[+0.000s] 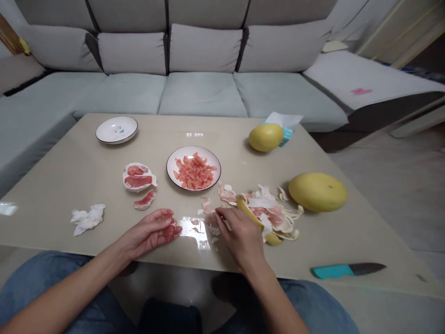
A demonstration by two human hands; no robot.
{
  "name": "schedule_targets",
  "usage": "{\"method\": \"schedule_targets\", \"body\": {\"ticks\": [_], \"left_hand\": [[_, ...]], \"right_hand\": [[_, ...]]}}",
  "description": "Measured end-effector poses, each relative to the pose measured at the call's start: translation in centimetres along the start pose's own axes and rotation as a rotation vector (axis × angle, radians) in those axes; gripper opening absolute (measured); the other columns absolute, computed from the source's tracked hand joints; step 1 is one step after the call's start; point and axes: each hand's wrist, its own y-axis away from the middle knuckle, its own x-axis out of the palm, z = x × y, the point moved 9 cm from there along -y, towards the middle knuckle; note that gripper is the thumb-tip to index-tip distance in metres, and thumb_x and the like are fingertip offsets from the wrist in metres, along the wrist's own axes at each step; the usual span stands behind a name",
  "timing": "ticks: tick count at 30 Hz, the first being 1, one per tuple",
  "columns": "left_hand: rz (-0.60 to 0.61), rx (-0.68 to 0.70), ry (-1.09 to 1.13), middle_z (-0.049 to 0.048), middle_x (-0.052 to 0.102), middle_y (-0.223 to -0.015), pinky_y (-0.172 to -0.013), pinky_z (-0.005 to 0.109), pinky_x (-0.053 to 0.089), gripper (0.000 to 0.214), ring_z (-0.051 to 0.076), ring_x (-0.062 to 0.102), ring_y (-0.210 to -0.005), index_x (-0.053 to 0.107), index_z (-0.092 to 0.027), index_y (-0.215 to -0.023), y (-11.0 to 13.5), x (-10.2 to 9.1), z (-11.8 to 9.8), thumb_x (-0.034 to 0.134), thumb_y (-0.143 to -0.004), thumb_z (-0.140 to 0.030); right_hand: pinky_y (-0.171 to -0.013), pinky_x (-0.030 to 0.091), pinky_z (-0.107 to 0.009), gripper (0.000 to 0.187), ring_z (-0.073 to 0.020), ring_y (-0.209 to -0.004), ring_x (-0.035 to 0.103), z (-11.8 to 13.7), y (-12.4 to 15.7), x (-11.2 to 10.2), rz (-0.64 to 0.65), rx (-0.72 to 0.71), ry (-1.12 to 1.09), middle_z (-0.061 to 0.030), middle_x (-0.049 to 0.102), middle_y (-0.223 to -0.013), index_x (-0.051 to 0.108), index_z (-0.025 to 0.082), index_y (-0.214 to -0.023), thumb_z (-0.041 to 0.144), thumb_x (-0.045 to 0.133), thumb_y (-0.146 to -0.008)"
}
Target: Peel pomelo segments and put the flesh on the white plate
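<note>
Holding red fruit segment (168,230) in left hand (150,233); right hand (242,236) beside peels (274,215).

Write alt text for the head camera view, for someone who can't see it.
A person's left hand holds a red fruit segment; the right hand is beside a peel heap. On the table, a plate of pulp sits beyond them; a knife lies at near right.

Bare forearms (88,278) and wrists (125,248), with muted blue denim trousers (313,308) over both knees (38,278)
</note>
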Motion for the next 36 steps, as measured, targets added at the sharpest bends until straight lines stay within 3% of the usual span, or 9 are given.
{"method": "schedule_targets", "body": {"ticks": [4,9,12,15,19,22,26,30,36], "left_hand": [[-0.003,-0.004,0.013,0.0029,0.068,-0.082,-0.084,0.030,0.057,0.025,0.022,0.072,-0.089,0.057,-0.016,-0.098,0.0,0.0,0.2,0.072,-0.078,-0.012],[0.013,0.009,0.005,0.0032,0.068,-0.081,-0.082,0.025,0.057,0.015,0.020,0.071,-0.091,0.057,-0.015,-0.090,-0.1,0.2,0.5,0.069,-0.081,-0.013],[0.002,0.001,0.002,0.0041,0.069,-0.081,-0.079,0.024,0.057,0.012,0.016,0.071,-0.084,0.057,-0.014,-0.086,0.0,0.2,1.0,0.069,-0.081,-0.014],[0.011,-0.004,0.002,0.0024,0.068,-0.078,-0.071,0.021,0.057,0.010,0.012,0.069,-0.073,0.058,-0.014,-0.085,0.1,0.5,1.5,0.067,-0.082,-0.014],[0.055,0.000,0.026,0.0010,0.064,-0.077,-0.074,0.021,0.055,0.007,0.011,0.066,-0.076,0.059,-0.015,-0.083,0.3,1.3,1.9,0.066,-0.083,-0.014],[0.062,-0.014,-0.004,0.0021,0.065,-0.084,-0.079,0.027,0.054,0.009,0.013,0.065,-0.081,0.061,-0.018,-0.094,0.6,1.8,2.1,0.063,-0.086,-0.020],[0.055,0.071,-0.247,0.0070,0.065,-0.107,-0.085,0.033,0.051,0.028,0.019,0.063,-0.097,0.060,-0.021,-0.108,0.8,2.0,1.2,0.069,-0.081,-0.026],[0.120,0.134,-0.455,0.0046,0.065,-0.095,-0.068,0.026,0.049,0.040,0.014,0.061,-0.075,0.061,-0.021,-0.111,0.6,2.2,0.7,0.075,-0.074,-0.025],[0.180,0.103,-0.469,0.0019,0.064,-0.089,-0.065,0.024,0.048,0.055,0.013,0.059,-0.072,0.061,-0.023,-0.114,0.4,2.1,1.3,0.082,-0.064,-0.017]], "right_hand": [[-0.061,0.045,-0.031,0.019,-0.0206,-0.074,0.057,-0.4,-0.4,-0.6,-0.035,0.056,0.122,-0.0121,0.059,-0.098,0.067,0.017,-0.096,0.026,0.051,-0.089],[-0.062,0.043,-0.029,0.021,-0.0179,-0.066,0.055,3.0,0.5,0.9,0.109,-0.074,-0.197,-0.0047,0.058,-0.068,0.064,0.019,-0.075,0.022,0.051,-0.092],[-0.072,0.046,-0.032,0.018,-0.0209,-0.082,0.059,6.0,1.5,2.0,0.177,-0.195,-0.301,-0.0091,0.065,-0.088,0.066,0.020,-0.097,0.018,0.048,-0.092],[-0.081,0.047,-0.036,0.033,-0.0230,-0.097,0.058,7.9,2.2,2.9,0.209,-0.265,-0.336,-0.0115,0.062,-0.114,0.056,0.024,-0.123,0.021,0.052,-0.090],[-0.074,0.048,-0.035,0.026,-0.0224,-0.087,0.060,8.4,2.5,3.2,0.208,-0.258,-0.358,-0.0102,0.066,-0.101,0.061,0.024,-0.115,0.021,0.051,-0.091],[-0.076,0.049,-0.033,0.023,-0.0203,-0.087,0.061,7.5,2.2,3.0,0.202,-0.136,-0.549,-0.0078,0.067,-0.097,0.062,0.024,-0.111,0.019,0.053,-0.091],[-0.070,0.050,-0.028,0.013,-0.0159,-0.075,0.061,5.2,2.0,3.8,0.218,0.176,-0.828,-0.0040,0.068,-0.088,0.067,0.023,-0.098,0.023,0.061,-0.087],[-0.067,0.050,-0.027,0.016,-0.0157,-0.073,0.063,4.1,2.7,5.9,0.381,0.444,-1.090,-0.0031,0.069,-0.084,0.068,0.021,-0.094,0.034,0.065,-0.084],[-0.060,0.048,-0.024,0.023,-0.0127,-0.065,0.058,4.1,3.1,6.9,0.477,0.583,-1.285,0.0003,0.063,-0.074,0.066,0.021,-0.091,0.042,0.068,-0.080]]}}
